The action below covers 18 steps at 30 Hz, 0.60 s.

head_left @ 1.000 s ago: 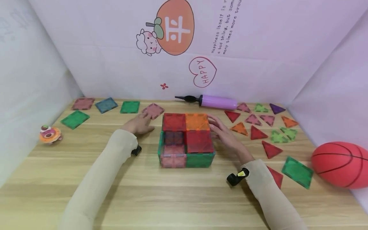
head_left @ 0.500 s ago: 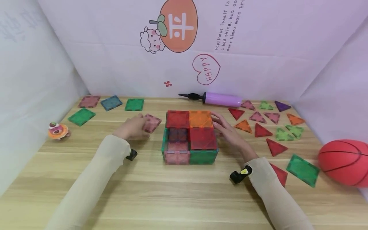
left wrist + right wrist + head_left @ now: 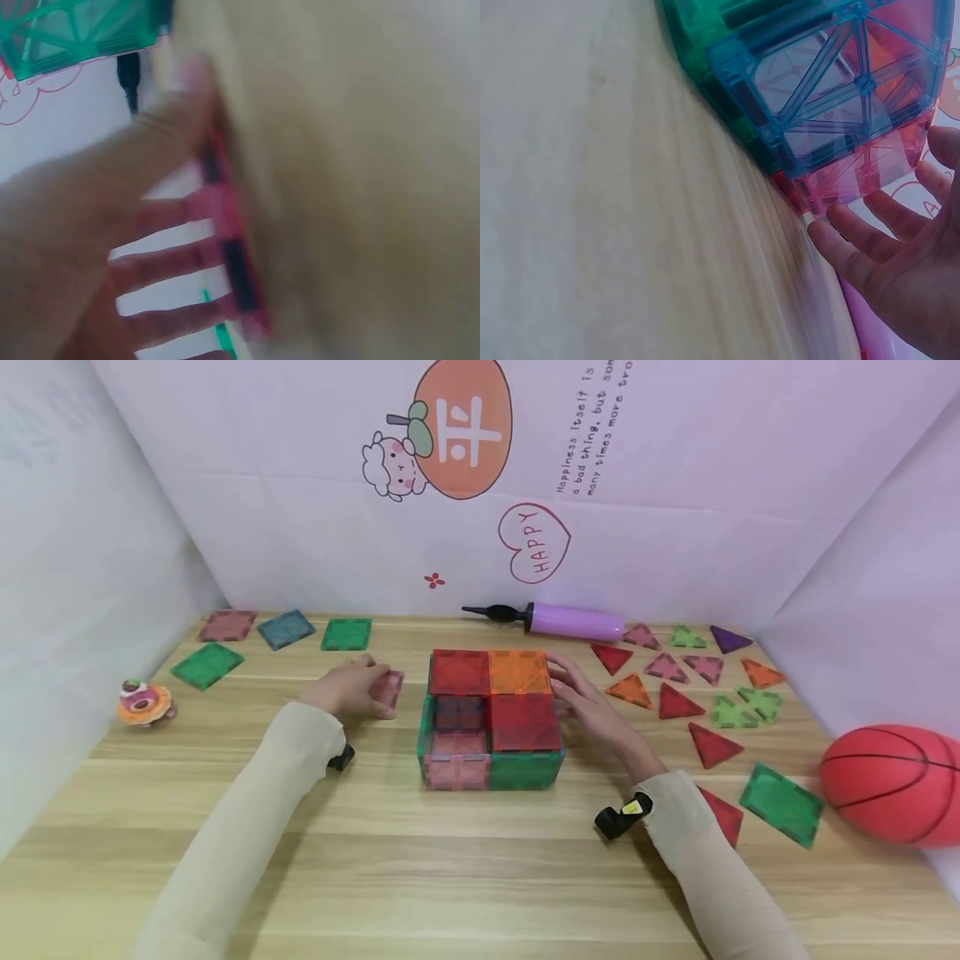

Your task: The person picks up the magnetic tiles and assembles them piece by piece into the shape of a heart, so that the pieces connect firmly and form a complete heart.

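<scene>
My left hand (image 3: 348,687) pinches a pink see-through square magnetic tile (image 3: 388,689) between thumb and fingers. In the left wrist view that tile (image 3: 229,225) stands on edge, its black magnets showing. To its right sits a low box of magnetic tiles, with two red tiles (image 3: 525,722) and an orange tile (image 3: 519,672) on top. The top's front-left quarter is uncovered. Pink (image 3: 457,773) and green tiles make its front wall. My right hand (image 3: 596,710) lies along the box's right side. In the right wrist view its loosely extended fingers (image 3: 862,232) are by the pink wall tile (image 3: 870,165).
Several square tiles, such as a green one (image 3: 347,634), lie at the back left near a small toy figure (image 3: 145,702). Triangles (image 3: 678,702) and a green rectangle (image 3: 782,804) spread over the right. A purple pump (image 3: 573,622) lies behind, a red ball (image 3: 892,785) at far right.
The pink tile lay flat on the table behind my left hand; it has been taken hold of, drawn nearer and tipped up. My right hand stays by the box.
</scene>
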Tool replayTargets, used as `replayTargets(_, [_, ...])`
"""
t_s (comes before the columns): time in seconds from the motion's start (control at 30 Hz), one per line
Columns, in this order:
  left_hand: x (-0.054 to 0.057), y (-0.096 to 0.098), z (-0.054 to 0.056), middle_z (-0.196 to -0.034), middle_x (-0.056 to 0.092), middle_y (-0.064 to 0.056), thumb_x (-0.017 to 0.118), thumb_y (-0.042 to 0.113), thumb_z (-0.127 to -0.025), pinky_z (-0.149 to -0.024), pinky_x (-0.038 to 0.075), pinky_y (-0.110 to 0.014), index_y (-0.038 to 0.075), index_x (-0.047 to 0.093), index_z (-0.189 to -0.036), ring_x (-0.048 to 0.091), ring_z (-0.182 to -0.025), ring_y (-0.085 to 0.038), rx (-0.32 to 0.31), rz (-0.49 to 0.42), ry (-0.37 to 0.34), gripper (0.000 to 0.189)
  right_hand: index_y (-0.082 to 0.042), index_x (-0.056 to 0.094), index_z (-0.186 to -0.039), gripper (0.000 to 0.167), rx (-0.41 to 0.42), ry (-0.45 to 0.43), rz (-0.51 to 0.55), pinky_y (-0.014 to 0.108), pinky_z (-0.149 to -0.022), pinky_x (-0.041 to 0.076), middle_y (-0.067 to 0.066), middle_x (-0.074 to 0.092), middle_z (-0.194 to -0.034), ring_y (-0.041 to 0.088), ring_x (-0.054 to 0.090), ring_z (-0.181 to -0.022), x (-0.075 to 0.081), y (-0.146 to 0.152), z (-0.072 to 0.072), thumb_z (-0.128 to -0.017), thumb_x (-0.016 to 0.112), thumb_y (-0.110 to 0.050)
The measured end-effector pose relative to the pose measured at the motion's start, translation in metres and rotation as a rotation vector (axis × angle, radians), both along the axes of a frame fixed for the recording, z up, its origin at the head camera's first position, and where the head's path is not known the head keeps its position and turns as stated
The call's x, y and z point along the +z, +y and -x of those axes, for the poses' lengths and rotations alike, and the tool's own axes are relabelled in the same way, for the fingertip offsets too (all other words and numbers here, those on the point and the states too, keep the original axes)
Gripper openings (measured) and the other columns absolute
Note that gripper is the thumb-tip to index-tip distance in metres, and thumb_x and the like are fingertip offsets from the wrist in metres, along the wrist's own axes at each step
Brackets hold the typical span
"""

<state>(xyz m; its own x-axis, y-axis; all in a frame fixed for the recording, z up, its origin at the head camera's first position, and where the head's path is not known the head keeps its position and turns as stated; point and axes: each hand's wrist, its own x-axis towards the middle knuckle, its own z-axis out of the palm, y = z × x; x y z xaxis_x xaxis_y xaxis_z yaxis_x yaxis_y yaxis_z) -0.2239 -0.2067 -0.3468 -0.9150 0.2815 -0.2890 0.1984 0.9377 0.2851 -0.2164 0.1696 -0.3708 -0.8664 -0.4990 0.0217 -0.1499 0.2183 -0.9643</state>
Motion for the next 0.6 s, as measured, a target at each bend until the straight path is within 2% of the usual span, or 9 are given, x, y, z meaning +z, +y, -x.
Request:
replayTargets(0.17, [-0.002, -0.006, -0.014, -0.142, 0.038, -0.019, 0.07, 0.056, -0.077, -0.096, 0.041, -0.057, 0.008, 0.042, -0.142, 0.041, -0.123, -0.041, 0.025, 0.029, 0.106, 0.086, -0.018, 0.011, -0.153, 0.05, 0.0, 0.002, -0.011, 0.053, -0.098, 0.043, 0.022, 0.02, -0.155, 0.046, 0.042, -0.128, 0.001, 0.0, 0.0, -0.106, 0.027, -0.021])
replayTargets(0.27, [0.002, -0.005, -0.021, -0.133, 0.044, -0.019, 0.07, 0.058, -0.075, -0.092, 0.044, -0.055, 0.007, 0.046, -0.139, 0.046, -0.113, -0.038, 0.02, 0.001, 0.174, 0.086, -0.018, 0.01, -0.153, 0.051, 0.001, 0.002, -0.014, 0.056, -0.1, 0.04, 0.022, 0.019, -0.155, 0.046, 0.041, -0.129, 0.001, -0.001, -0.001, -0.106, 0.027, -0.022])
replayTargets(0.33, [0.01, -0.001, -0.028, -0.126, 0.047, -0.017, 0.07, 0.059, -0.075, -0.089, 0.046, -0.053, 0.007, 0.047, -0.138, 0.048, -0.108, -0.034, 0.017, -0.038, 0.219, 0.084, -0.019, 0.011, -0.153, 0.051, -0.001, 0.001, -0.015, 0.058, -0.1, 0.039, 0.022, 0.02, -0.155, 0.046, 0.041, -0.129, 0.001, -0.001, -0.001, -0.106, 0.028, -0.024])
replayTargets(0.47, [0.034, 0.018, -0.045, -0.128, 0.046, -0.015, 0.067, 0.061, -0.077, -0.093, 0.045, -0.053, 0.01, 0.047, -0.139, 0.048, -0.111, -0.033, -0.011, -0.097, 0.295, 0.082, -0.019, 0.011, -0.153, 0.051, -0.009, 0.002, -0.02, 0.059, -0.1, 0.038, 0.022, 0.02, -0.155, 0.046, 0.04, -0.13, 0.0, 0.0, -0.002, -0.106, 0.028, -0.027])
replayTargets(0.6, [0.054, 0.047, -0.064, -0.131, 0.049, -0.015, 0.063, 0.067, -0.077, -0.096, 0.045, -0.05, 0.011, 0.048, -0.137, 0.051, -0.114, -0.032, -0.069, -0.07, 0.376, 0.084, -0.019, 0.011, -0.153, 0.052, -0.01, 0.005, -0.022, 0.059, -0.1, 0.039, 0.022, 0.02, -0.155, 0.046, 0.039, -0.131, 0.0, -0.001, -0.002, -0.105, 0.029, -0.028])
